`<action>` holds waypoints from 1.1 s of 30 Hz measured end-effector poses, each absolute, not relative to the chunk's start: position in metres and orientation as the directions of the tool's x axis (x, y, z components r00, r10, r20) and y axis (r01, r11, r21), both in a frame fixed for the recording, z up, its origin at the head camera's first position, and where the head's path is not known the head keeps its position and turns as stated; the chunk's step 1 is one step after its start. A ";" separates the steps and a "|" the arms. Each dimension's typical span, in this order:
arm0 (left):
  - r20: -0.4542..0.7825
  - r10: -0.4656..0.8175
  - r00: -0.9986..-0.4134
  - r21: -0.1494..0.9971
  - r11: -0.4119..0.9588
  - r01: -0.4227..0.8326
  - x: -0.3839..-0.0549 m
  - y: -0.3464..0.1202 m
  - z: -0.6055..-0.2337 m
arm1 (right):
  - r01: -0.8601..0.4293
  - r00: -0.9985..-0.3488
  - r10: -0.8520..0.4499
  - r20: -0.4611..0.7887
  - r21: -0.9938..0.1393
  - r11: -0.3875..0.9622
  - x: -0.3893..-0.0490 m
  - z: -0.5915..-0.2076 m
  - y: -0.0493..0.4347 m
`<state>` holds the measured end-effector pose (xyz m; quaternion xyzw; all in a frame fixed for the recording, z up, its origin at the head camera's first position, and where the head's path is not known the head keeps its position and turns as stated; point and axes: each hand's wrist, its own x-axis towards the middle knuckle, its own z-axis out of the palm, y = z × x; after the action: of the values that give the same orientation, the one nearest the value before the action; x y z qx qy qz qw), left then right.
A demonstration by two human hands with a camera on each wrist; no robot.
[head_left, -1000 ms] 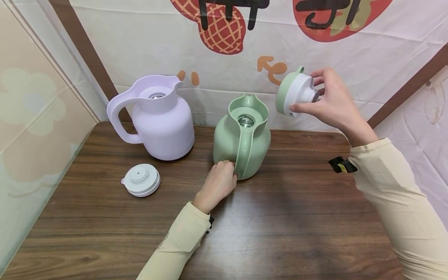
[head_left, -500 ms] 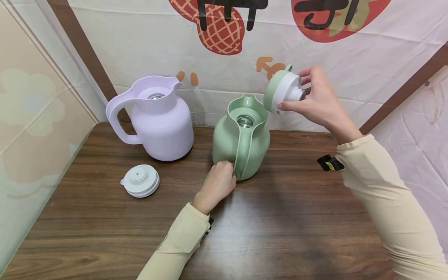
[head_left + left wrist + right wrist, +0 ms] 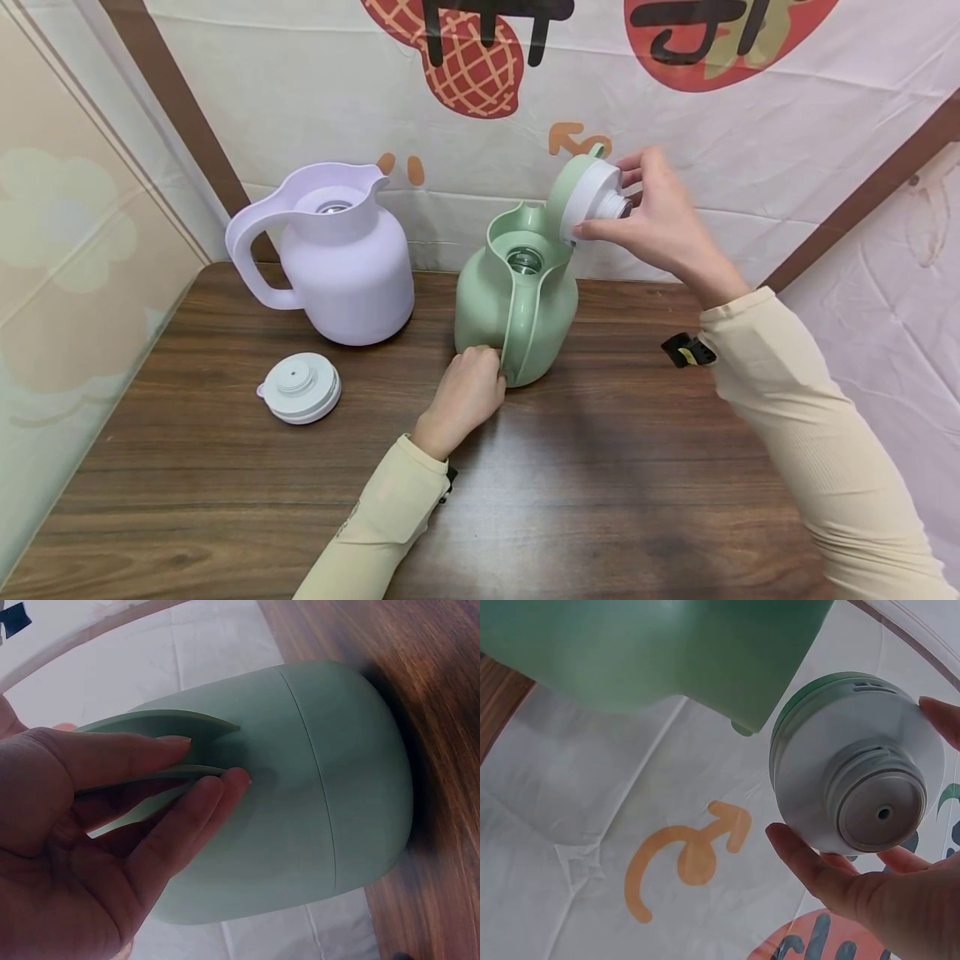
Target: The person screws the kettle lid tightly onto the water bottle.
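A green thermos jug (image 3: 480,292) stands upright on the table, its mouth uncovered. My left hand (image 3: 465,398) grips the lower part of its handle; in the left wrist view the thumb and fingers lie around the handle (image 3: 180,720). By its rim my right hand (image 3: 660,221) holds a green and white lid (image 3: 581,196), tilted on its side beside the jug's mouth at the upper right. Its threaded white plug (image 3: 881,810) points right in the head view. Whether the lid touches the jug's rim I cannot tell.
A lilac thermos jug (image 3: 348,267), also uncovered, stands at the back left. In front of it a white lid with a lilac tab (image 3: 300,387) lies plug up on the wooden table (image 3: 615,483). A printed cloth (image 3: 465,167) hangs right behind the table.
My right hand has carried the green and white lid leftward from off to the right, up to the green jug's mouth. The left hand keeps its hold on the handle.
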<state>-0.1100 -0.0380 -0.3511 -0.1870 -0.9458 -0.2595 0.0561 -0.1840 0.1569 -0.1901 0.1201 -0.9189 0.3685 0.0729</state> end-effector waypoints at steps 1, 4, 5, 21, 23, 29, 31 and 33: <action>0.204 0.324 -0.924 0.469 0.796 0.383 -0.110 -0.038 -0.351 | -0.280 -0.959 -0.171 0.226 -0.659 0.698 -0.184 -0.190 0.156; 0.204 0.322 -0.924 0.469 0.797 0.381 -0.110 -0.038 -0.351 | -0.290 -0.957 -0.183 0.227 -0.666 0.688 -0.185 -0.191 0.152; 0.203 0.323 -0.925 0.471 0.796 0.381 -0.110 -0.038 -0.351 | -0.289 -0.957 -0.185 0.224 -0.668 0.686 -0.185 -0.191 0.151; 0.186 0.322 -0.928 0.476 0.797 0.372 -0.110 -0.038 -0.350 | -0.280 -0.960 -0.212 0.184 -0.682 0.675 -0.188 -0.196 0.136; 0.182 0.322 -0.929 0.476 0.798 0.369 -0.110 -0.038 -0.350 | -0.278 -0.960 -0.215 0.179 -0.686 0.672 -0.189 -0.197 0.135; 0.171 0.321 -0.931 0.481 0.798 0.363 -0.110 -0.039 -0.351 | -0.288 -0.957 -0.227 0.180 -0.679 0.676 -0.191 -0.202 0.131; 0.171 0.321 -0.932 0.484 0.796 0.363 -0.110 -0.039 -0.351 | -0.294 -0.955 -0.233 0.183 -0.675 0.677 -0.192 -0.204 0.131; 0.172 0.322 -0.931 0.484 0.795 0.365 -0.110 -0.039 -0.351 | -0.300 -0.953 -0.239 0.185 -0.670 0.679 -0.193 -0.206 0.130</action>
<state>-0.1103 -0.0391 -0.3511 -0.1815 -0.9466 -0.2635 0.0405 -0.1931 0.1302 -0.2055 0.1471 -0.9154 0.3724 0.0411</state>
